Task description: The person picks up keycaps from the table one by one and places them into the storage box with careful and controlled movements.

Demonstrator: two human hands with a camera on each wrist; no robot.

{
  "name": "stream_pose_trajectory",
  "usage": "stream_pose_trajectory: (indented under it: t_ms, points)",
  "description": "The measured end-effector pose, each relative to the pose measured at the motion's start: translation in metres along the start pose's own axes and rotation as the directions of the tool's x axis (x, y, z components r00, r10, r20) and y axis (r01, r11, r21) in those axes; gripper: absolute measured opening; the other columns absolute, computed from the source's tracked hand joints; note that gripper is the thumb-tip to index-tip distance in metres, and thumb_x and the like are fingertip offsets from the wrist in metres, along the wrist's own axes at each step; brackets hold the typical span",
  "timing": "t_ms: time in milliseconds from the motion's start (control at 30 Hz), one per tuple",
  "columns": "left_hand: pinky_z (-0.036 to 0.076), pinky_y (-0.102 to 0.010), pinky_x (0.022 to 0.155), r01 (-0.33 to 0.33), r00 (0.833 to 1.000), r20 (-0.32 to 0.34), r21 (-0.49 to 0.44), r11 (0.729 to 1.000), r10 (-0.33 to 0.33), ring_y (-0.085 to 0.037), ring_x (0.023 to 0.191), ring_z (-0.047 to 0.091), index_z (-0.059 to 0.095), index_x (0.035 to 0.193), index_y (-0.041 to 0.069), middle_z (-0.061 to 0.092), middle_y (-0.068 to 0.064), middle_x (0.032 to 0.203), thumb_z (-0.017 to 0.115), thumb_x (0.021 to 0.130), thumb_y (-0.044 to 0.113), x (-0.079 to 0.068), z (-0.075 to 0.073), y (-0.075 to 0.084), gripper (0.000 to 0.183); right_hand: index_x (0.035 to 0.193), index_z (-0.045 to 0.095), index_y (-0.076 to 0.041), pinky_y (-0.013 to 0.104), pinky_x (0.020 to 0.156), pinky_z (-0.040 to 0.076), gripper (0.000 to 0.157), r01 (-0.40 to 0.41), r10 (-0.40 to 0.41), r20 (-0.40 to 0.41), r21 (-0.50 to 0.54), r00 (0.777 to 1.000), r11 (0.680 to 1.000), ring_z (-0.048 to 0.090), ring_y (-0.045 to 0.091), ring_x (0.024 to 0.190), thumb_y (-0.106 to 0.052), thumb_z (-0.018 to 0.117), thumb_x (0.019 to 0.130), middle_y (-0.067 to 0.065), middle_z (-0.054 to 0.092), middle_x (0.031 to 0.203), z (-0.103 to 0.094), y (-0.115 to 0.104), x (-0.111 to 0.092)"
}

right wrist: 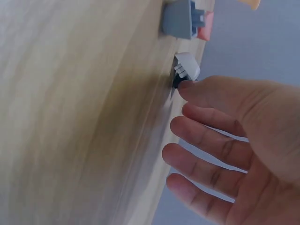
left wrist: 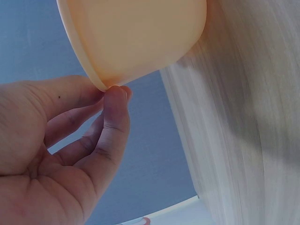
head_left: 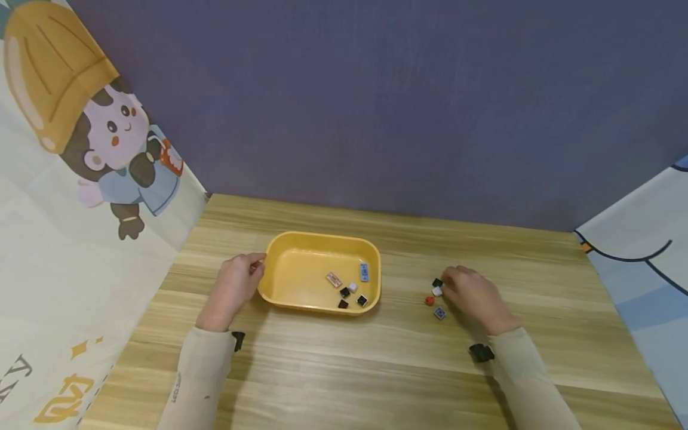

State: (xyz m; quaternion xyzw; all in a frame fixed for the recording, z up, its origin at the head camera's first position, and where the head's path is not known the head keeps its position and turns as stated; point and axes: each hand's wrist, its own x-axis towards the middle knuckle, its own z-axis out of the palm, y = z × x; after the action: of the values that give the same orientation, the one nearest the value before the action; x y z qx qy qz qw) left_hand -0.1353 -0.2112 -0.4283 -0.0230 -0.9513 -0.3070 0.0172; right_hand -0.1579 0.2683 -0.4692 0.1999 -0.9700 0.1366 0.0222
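"Yellow tray (head_left: 294, 278) — left hand (head_left: 232, 288) pinching its left rim! And the right hand (head_left: 475, 298)?"

"Fingers loose, beside the black keycap (head_left: 438, 282) and white keycap (head_left: 436, 291), between tray and the desk's (head_left: 344, 382) right edge. Light, hard, probably slick — best gripped by opposite sides."

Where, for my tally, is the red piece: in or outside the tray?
Outside: the red piece lies on the table, right of the tray.

Tray (head_left: 298, 275), centre: plastic by look, smooth, faint gloss inside.
Small pieces (head_left: 364, 272), right of centre: hard plastic, smooth.
Tabletop (head_left: 322, 370), lower frame: wood-grain finish, slight sheen.
Backdrop (head_left: 392, 107), top: matt, cloth-like from where I stand.
Sleeves (head_left: 201, 376), bottom: matt cloth.
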Motion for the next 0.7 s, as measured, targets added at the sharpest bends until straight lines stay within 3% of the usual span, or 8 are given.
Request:
stream_pose_trajectory:
  t_ms: [333, 533, 700]
  points:
    - [0.058, -0.033, 0.065, -0.002, 1.000, 0.001, 0.002, 1.000, 0.002, -0.029, 0.087, 0.066, 0.063, 0.126, -0.009, 0.069, -0.021, 0.101, 0.060, 0.098, 0.001, -0.0002, -0.0002, -0.0001, 0.030, 0.101, 0.069, -0.005, 0.046, 0.065, 0.056, 0.018, -0.013, 0.013, 0.031, -0.001, 0.999, 1.000, 0.065, 0.025, 0.080, -0.010, 0.076, 0.086, 0.005, 0.066, 0.090, 0.0047, -0.0008, 0.0030]
    - [0.058, -0.033, 0.064, -0.009, 1.000, -0.005, 0.004, 1.000, 0.010, -0.029, 0.086, 0.066, 0.064, 0.125, -0.009, 0.070, -0.021, 0.100, 0.060, 0.098, 0.001, -0.0007, -0.0010, 0.0007, 0.030, 0.112, 0.068, -0.005, 0.049, 0.067, 0.057, 0.027, 0.014, -0.014, 0.019, -0.004, 1.000, 1.000, 0.067, 0.028, 0.085, -0.008, 0.076, 0.086, 0.009, 0.069, 0.097, 0.0060, -0.0003, 0.0038]
    - [0.058, -0.032, 0.064, -0.004, 1.000, -0.001, 0.002, 1.000, 0.004, -0.029, 0.086, 0.066, 0.063, 0.125, -0.010, 0.069, -0.022, 0.101, 0.060, 0.098, 0.001, -0.0009, -0.0010, 0.0007, 0.030, 0.111, 0.070, -0.007, 0.048, 0.065, 0.057, 0.027, 0.040, -0.040, 0.006, 0.011, 0.999, 0.999, 0.066, 0.026, 0.082, -0.006, 0.078, 0.085, 0.007, 0.068, 0.094, 0.0065, -0.0011, 0.0031]
